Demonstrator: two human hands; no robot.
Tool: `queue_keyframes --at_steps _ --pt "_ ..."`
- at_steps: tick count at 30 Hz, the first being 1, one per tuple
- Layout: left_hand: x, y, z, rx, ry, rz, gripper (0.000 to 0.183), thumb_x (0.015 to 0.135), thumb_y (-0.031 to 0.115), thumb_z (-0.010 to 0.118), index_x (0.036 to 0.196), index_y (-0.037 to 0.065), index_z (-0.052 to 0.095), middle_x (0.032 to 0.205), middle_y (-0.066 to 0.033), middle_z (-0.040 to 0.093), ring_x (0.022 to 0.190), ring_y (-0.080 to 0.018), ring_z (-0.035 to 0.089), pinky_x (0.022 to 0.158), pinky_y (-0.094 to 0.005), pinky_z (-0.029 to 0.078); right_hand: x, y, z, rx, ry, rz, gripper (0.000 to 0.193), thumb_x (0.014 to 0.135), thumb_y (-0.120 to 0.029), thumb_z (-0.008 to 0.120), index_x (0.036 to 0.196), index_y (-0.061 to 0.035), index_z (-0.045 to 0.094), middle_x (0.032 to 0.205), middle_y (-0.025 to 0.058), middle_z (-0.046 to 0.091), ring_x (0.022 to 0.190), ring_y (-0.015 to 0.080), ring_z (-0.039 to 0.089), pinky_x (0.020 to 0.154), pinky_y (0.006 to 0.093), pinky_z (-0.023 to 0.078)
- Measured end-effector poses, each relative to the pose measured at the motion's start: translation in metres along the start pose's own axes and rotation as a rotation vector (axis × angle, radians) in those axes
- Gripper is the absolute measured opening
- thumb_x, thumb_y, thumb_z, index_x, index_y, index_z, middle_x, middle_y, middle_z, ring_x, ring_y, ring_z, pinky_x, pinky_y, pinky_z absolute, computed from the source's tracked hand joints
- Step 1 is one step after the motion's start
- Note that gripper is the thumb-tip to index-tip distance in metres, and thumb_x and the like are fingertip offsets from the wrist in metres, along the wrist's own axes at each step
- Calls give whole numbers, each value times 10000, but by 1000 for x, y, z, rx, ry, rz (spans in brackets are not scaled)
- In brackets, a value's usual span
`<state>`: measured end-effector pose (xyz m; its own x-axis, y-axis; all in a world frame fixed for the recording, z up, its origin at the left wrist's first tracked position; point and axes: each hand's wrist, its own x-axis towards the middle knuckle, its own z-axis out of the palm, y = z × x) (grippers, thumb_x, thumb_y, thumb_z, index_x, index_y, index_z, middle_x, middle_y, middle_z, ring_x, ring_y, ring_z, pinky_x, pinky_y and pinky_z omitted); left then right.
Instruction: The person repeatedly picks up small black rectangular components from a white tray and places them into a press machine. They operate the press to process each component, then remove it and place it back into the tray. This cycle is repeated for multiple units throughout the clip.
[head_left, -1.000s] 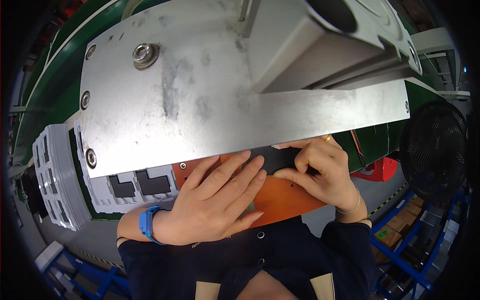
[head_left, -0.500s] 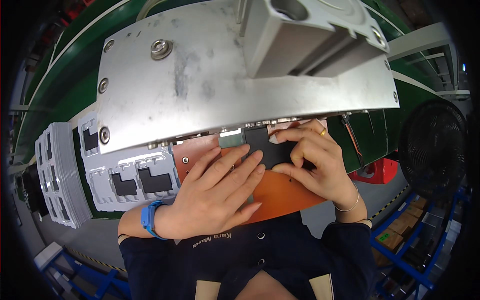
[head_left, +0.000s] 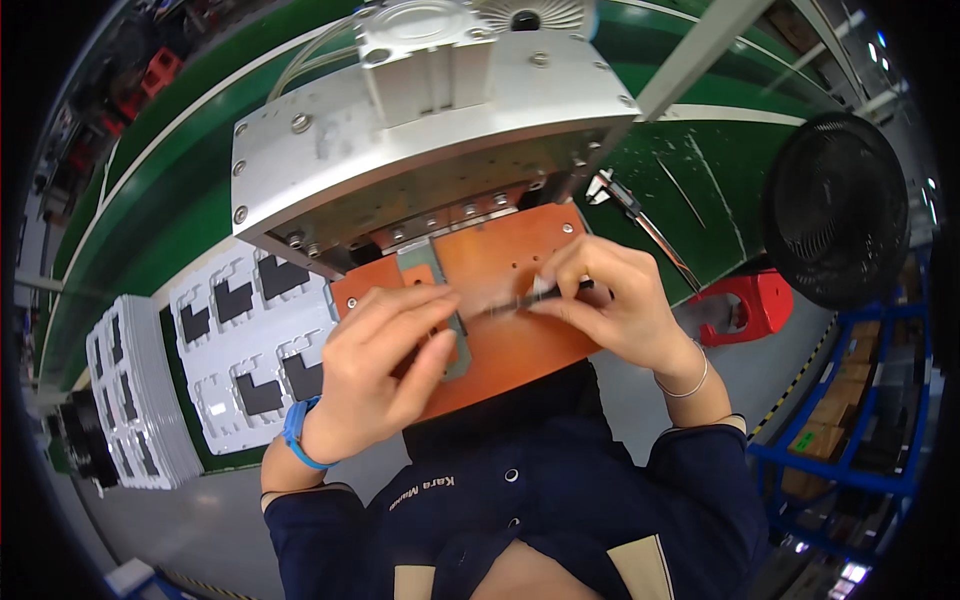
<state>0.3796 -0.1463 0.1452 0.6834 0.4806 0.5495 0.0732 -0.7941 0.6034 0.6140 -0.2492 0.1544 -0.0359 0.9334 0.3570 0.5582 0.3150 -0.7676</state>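
My right hand (head_left: 625,305) pinches a thin black flat piece (head_left: 510,303), seen nearly edge-on and smeared by motion, above an orange plate (head_left: 500,365). Something small and white shows at that hand's fingertips. To its left, my left hand (head_left: 390,355) hovers over the left part of the plate, fingers curved and thumb apart, with nothing visible in it. Beside its fingertips, a grey-green strip (head_left: 455,350) runs across the plate. Behind the plate stands a metal press (head_left: 400,150), its block overhanging the far edge.
White moulded trays with black L-shaped pieces (head_left: 262,395) lie at left, next to a tray stack (head_left: 150,400). On the green bench at right are a caliper (head_left: 640,220) and a thin rod (head_left: 682,192). A black fan (head_left: 838,210) and a red stool (head_left: 745,305) stand farther right.
The black piece has come up off the plate, pinched in my right hand. My left hand has drawn back from it and lifted. The view has shifted, showing more of the plate and the press underside.
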Motion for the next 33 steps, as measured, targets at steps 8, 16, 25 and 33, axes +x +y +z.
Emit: queue_keyframes --at_steps 8,16,25,33 --pt "6 16 -12 -1204 -862 -790 365 907 68 694 1239 -16 569 856 -18 671 584 -66 611 528 -187 458 -15 -50 8 -145 -26 -540 69 791 -93 672 832 -78 618 929 54 666 888 236 669 828 395 557" --pt "4 7 -16 -983 -399 -758 187 892 100 712 1010 1 607 878 -77 692 725 -148 701 605 -232 538 -41 81 -63 -636 424 210 460 725 28 718 1173 -37 637 1182 164 634 1109 347 596 954 401 478" --pt "13 -2 -3 -960 -222 -870 234 901 98 683 1072 -34 596 757 -105 674 586 -138 669 520 -220 527 -70 168 -80 -687 232 725 307 630 -100 727 916 -2 670 965 162 621 896 329 645 798 410 514" --pt "14 -12 -7 -1049 -268 -866 169 897 68 651 1015 -49 621 749 -112 676 507 -129 632 494 -232 523 -91 135 -89 -494 559 518 435 668 9 650 1095 -52 594 732 30 630 631 89 572 616 219 452"
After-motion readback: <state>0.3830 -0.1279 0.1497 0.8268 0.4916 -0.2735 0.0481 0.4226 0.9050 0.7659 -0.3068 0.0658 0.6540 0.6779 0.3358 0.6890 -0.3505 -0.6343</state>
